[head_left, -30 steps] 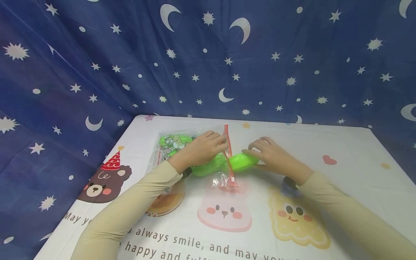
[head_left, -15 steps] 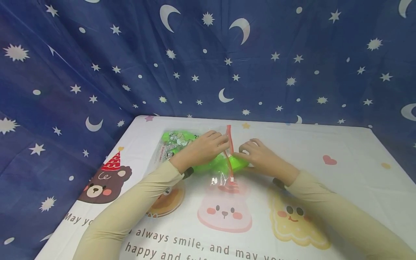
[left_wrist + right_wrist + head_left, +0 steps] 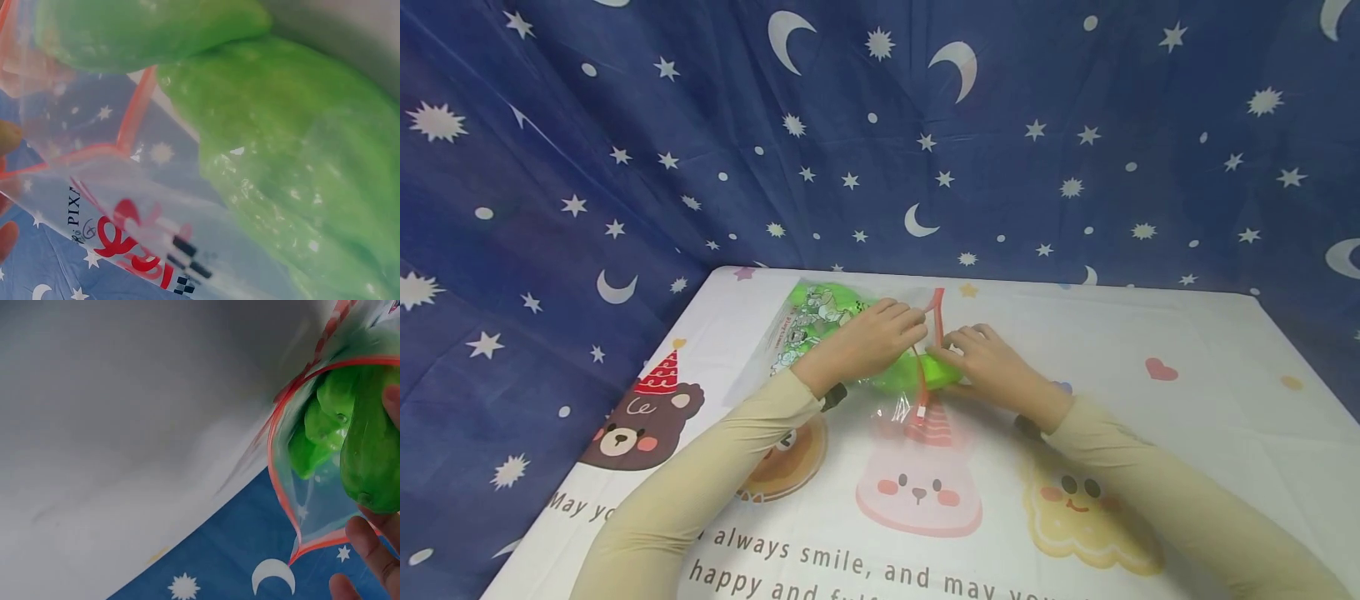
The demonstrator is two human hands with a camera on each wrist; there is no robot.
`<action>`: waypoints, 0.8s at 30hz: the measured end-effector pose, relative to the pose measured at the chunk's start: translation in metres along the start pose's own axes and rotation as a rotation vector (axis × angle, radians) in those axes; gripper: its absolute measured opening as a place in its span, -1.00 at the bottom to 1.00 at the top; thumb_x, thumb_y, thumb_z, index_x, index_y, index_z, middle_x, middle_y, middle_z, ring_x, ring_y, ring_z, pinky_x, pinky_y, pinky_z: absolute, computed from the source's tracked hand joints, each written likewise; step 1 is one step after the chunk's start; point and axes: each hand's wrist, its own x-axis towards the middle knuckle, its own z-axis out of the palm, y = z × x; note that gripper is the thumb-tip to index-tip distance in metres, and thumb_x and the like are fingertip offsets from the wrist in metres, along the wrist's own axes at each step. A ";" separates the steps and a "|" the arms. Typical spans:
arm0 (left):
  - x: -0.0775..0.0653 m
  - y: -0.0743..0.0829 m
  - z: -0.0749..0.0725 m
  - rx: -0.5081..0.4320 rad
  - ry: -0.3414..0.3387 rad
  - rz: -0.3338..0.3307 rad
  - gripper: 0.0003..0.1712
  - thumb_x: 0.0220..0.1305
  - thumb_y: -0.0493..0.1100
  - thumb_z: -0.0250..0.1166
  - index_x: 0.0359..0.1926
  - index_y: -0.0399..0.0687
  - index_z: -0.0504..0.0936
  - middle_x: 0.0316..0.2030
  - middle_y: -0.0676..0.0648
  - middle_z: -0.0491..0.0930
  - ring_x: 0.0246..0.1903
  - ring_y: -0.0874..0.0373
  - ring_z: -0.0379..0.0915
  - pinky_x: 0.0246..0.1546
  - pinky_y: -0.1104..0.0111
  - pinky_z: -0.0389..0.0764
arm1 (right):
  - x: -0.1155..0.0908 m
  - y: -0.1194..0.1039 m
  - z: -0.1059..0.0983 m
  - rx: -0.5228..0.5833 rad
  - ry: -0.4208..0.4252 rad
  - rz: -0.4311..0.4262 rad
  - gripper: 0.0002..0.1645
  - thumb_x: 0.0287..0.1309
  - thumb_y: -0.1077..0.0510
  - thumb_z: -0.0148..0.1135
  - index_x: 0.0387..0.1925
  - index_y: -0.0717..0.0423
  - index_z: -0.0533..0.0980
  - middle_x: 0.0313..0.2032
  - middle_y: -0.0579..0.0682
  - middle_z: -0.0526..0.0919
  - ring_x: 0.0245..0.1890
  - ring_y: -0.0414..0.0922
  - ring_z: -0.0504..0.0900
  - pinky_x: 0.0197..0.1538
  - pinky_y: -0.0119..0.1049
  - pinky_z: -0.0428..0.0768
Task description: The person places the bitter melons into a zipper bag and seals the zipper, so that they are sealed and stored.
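A clear zip bag (image 3: pixel 797 333) with cartoon prints and a red-orange zip edge (image 3: pixel 273 453) lies tilted on the table. My left hand (image 3: pixel 880 337) grips its upper rim, and the mouth gapes toward the right. My right hand (image 3: pixel 996 367) holds a glossy green, long, cucumber-like piece (image 3: pixel 369 456) at the mouth, its near end partly inside the bag. Behind it, more green pieces (image 3: pixel 322 422) of the same kind show within. Through the film, large green shapes (image 3: pixel 281 137) fill much of the left wrist view. My left fingertips are partly hidden by the bag.
The table has a white cloth (image 3: pixel 1225 400) printed with cartoon animals and lettering. A dark blue curtain (image 3: pixel 880 125) with moons and stars stands behind the table and along its left side.
My right hand has moved left, pushing the green piece farther into the bag. The bag's printed end has shifted up and to the right. My left hand stays at the rim.
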 end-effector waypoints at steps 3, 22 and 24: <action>0.001 -0.001 0.001 -0.006 0.004 -0.005 -0.82 0.17 -0.37 0.12 -0.21 -0.09 0.48 -0.18 -0.02 0.54 -0.17 0.09 0.46 0.00 0.32 0.48 | 0.003 -0.004 0.002 0.033 0.007 -0.002 -0.36 -0.23 -0.08 0.49 -0.04 0.02 0.54 -0.22 0.02 0.63 -0.26 -0.04 0.56 -0.21 -0.17 0.47; 0.001 -0.002 0.003 -0.025 0.004 -0.012 -0.78 0.11 -0.42 0.10 -0.23 -0.09 0.46 -0.20 -0.01 0.51 -0.21 0.10 0.43 -0.09 0.33 0.46 | 0.010 -0.011 0.011 0.143 0.068 -0.108 -0.59 -0.25 0.30 0.48 -0.23 0.20 0.57 -0.27 0.00 0.63 -0.22 -0.11 0.58 -0.16 -0.27 0.54; 0.001 -0.002 0.004 -0.029 0.004 -0.014 -0.79 0.12 -0.42 0.08 -0.24 -0.10 0.46 -0.21 -0.01 0.50 -0.22 0.09 0.42 -0.10 0.33 0.45 | 0.012 -0.014 0.011 0.113 0.059 -0.086 -0.65 -0.26 0.24 0.49 -0.31 0.16 0.58 -0.35 -0.03 0.62 -0.27 -0.13 0.56 -0.16 -0.27 0.51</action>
